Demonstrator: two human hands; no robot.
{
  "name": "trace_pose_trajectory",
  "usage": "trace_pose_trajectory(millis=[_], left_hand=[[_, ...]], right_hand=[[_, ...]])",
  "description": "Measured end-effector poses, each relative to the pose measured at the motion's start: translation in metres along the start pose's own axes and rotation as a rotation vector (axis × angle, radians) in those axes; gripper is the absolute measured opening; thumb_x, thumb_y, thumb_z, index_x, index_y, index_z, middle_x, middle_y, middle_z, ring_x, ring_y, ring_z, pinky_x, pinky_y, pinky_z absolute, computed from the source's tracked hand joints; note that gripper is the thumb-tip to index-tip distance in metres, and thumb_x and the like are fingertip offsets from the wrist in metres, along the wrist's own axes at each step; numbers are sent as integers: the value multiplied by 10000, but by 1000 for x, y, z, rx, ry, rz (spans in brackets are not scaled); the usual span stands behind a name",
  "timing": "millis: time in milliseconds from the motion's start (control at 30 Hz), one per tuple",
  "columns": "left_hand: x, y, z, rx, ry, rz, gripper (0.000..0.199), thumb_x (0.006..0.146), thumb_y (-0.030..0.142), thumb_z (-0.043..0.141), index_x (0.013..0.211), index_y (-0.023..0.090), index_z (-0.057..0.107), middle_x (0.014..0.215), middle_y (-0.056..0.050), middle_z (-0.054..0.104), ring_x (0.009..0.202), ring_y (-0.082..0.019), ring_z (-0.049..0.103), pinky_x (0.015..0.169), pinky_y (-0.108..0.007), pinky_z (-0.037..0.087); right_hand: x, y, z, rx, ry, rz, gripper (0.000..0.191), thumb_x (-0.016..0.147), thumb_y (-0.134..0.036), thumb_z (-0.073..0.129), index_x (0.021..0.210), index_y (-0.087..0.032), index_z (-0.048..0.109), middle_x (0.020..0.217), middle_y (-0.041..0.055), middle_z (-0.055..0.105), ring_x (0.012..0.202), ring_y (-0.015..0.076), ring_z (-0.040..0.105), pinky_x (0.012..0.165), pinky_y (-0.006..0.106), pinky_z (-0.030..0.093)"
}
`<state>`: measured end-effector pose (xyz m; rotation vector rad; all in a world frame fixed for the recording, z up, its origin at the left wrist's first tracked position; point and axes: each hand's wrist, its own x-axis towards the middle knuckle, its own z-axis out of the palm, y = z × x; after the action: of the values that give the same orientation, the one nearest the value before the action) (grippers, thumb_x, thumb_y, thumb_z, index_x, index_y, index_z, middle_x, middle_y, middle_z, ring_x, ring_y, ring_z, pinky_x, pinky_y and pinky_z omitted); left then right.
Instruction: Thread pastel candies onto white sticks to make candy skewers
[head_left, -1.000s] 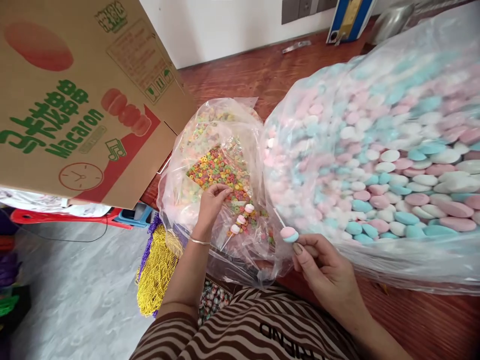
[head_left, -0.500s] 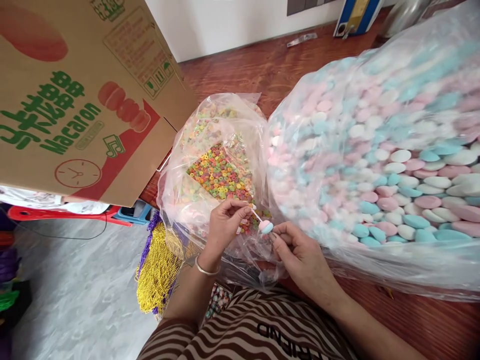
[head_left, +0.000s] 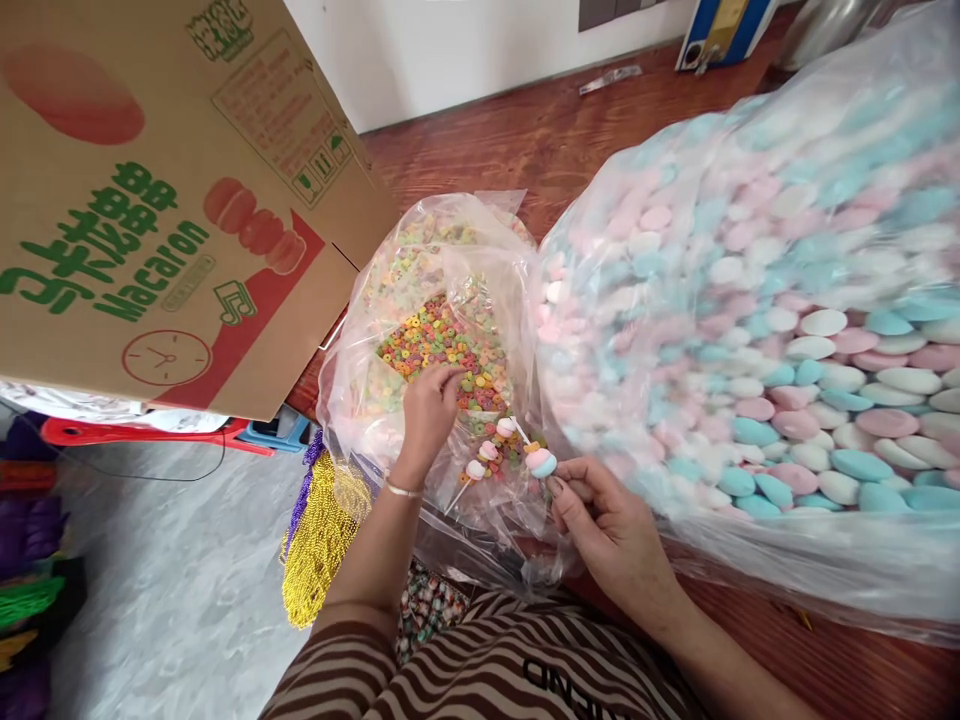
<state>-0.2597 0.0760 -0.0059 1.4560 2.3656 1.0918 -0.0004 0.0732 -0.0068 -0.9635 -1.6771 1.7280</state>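
A clear plastic bag (head_left: 480,235) holds many small coloured rings (head_left: 431,335). Over those rings is my left hand (head_left: 431,410), its fingers pinched together; whatever is between them is too small to tell. My right hand (head_left: 619,535) pinches a thin white stick carrying a pink and blue candy piece (head_left: 541,462) with a small orange ring above it. Further pink and white pieces on sticks (head_left: 488,452) lie on the bag between my hands. Right of them, a large clear bag bulges with pink, white and blue flattened pieces (head_left: 796,425).
A cardboard box (head_left: 169,230) stands at the left. Gold bead strands (head_left: 322,535) hang at the table's left edge. A blue box (head_left: 724,35) and a metal vessel (head_left: 825,30) stand at the back of the red-brown table (head_left: 517,135).
My left hand has let go of the stick's upper end and moved up and left over the rings. An orange ring now sits by the candy piece in my right hand.
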Motion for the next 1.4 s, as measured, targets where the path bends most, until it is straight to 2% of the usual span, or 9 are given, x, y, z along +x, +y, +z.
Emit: trace_pose_trajectory(millis=[200,400,500,733,1033,1133,1233,1333,1400], left_hand=[[60,-34,6,426,-74,95,211,902,154,567,902,169,777,940,-118,712,992,-292,629,950,-422,456],[48,-33,10,574,-247,196,152,875,148,624,921,185,764,964,-128,699,986,-305,610,881,-401,448],[48,-33,13,635,-249,214,233,895,131,587,1048,184,754,1020,-135,697,1015,-302,609,879,-395,438],[40,-29,24,762,-197,176,276,973,200,479,927,203,751,985,-138,696,1022,-313,593,879,-424,404],[37,-25,16,374,-94,104,145,872,155,597,739,194,641,940,-119,707,1043,-289,630,953,-426,434],[28,-23,10,205,-32,50,138,911,259,586,803,182,626,910,-95,718,911,-227,680,860,-376,512],[11,-14,9,-289,-86,-145,244,872,416,661,852,176,631,811,-47,715,751,-176,697,706,-305,550],[-2,-4,13,-860,-129,-422,375,667,428,859,858,171,664,768,-17,708,704,-154,696,654,-265,553],[-3,-3,18,-949,-42,-495,409,603,378,903,883,170,690,758,-2,703,686,-133,685,644,-244,550]], right_hand=[[-1,-1,-2,33,-8,12,167,984,-358,503,945,-217,583,611,-46,533,541,141,500,515,242,391],[1,-1,-4,33,6,-4,158,977,-344,501,933,-217,584,620,-44,536,544,139,498,512,240,389],[1,-1,-4,30,2,-8,157,972,-337,499,923,-213,580,614,-44,532,543,136,493,516,239,385],[0,5,-2,37,-2,-36,170,983,-349,491,954,-209,582,613,-48,521,535,133,467,506,238,361],[-2,10,-2,21,17,-53,159,975,-340,498,938,-210,583,624,-41,545,541,139,484,513,244,366],[-1,7,-2,24,21,-64,149,967,-334,512,934,-210,589,623,-42,552,539,136,485,512,241,369],[1,2,-1,36,21,-89,140,962,-312,504,934,-211,596,612,-46,559,533,135,497,514,239,379],[3,-1,2,41,17,-111,137,962,-302,495,938,-211,595,597,-50,555,526,135,504,513,239,383],[4,-1,4,30,9,-114,137,964,-305,495,937,-211,590,591,-51,554,523,134,505,513,241,382]])
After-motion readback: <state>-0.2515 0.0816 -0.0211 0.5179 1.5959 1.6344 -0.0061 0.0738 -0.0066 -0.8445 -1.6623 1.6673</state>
